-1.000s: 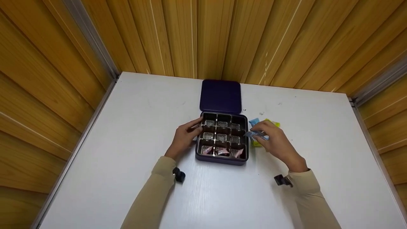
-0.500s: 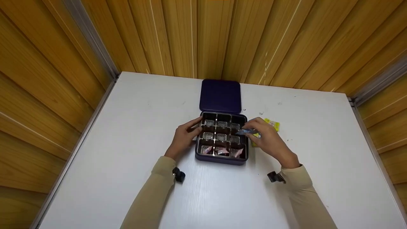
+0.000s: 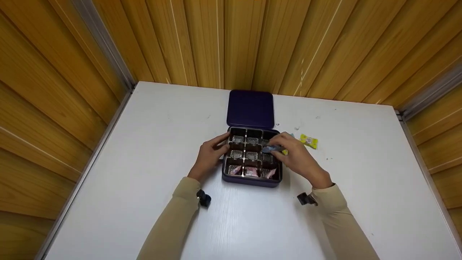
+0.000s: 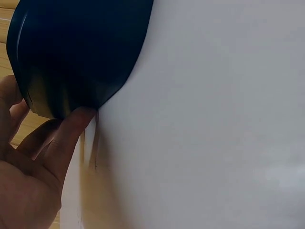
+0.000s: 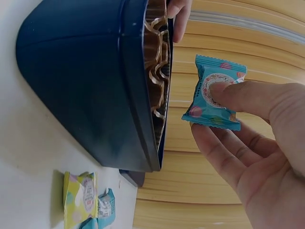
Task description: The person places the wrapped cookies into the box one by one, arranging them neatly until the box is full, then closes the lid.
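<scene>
In the head view a dark blue square tin stands on the table, fitted with a divided plastic insert. Its front row holds pink wrapped candies. My left hand rests on the tin's left side, thumb and fingers spread apart along the wall. Between thumb and fingers, my right hand pinches a blue wrapped candy over the right compartment of the middle row. The right wrist view shows the thumb across the wrapper's printed front.
The dark lid lies flat behind the tin. To the right lies a yellow wrapped candy; more blue and yellow ones are partly hidden behind my right hand. Wood-grain panels border the white table.
My right hand has moved left with the blue candy, from beside the tin to over its right column, uncovering the yellow candy. My left hand has stayed in place.
</scene>
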Motion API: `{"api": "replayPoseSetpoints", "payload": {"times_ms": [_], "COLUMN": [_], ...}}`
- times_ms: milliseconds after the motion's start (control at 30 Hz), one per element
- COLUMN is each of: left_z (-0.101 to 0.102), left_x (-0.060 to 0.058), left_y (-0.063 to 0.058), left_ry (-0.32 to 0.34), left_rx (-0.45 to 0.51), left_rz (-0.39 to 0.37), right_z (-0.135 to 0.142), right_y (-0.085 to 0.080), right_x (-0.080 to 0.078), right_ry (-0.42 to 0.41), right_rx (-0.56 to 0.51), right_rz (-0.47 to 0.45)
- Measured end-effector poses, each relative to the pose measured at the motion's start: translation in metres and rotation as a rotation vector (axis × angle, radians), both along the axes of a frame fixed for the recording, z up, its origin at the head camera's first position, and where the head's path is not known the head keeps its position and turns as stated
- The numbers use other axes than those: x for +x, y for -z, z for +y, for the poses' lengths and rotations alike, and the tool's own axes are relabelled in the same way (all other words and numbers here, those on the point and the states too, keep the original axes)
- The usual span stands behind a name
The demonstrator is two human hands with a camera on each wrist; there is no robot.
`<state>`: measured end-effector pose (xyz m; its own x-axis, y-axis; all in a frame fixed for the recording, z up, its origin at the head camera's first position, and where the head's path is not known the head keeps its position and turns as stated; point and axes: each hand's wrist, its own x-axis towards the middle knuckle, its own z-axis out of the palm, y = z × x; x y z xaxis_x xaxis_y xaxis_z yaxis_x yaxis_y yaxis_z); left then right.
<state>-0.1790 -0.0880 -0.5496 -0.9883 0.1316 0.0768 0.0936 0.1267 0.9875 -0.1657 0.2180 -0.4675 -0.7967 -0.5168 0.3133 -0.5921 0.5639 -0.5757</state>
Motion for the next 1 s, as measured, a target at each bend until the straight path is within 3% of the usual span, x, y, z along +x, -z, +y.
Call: {"api": "replayPoseSetpoints", "payload": {"times_ms": [367, 767, 1000], "left_z": [0.002, 0.001, 0.001], "left_x": [0.002, 0.002, 0.002], "left_y": [-0.002, -0.001, -0.001], "left_ry": [-0.006, -0.006, 0.002], "left_rx": [0.04, 0.06, 0.057], "left_rz": [-0.061, -0.069, -0.082], "right_z": [-0.014, -0.032, -0.04], "right_y": [-0.002, -0.007, -0.008], "right_x": [-0.003, -0.008, -0.011], "right_ry": [-0.052, -0.068, -0.099], "right_rx": [0.005, 0.005, 0.007], "right_rz": [0.001, -0.053, -0.026]}}
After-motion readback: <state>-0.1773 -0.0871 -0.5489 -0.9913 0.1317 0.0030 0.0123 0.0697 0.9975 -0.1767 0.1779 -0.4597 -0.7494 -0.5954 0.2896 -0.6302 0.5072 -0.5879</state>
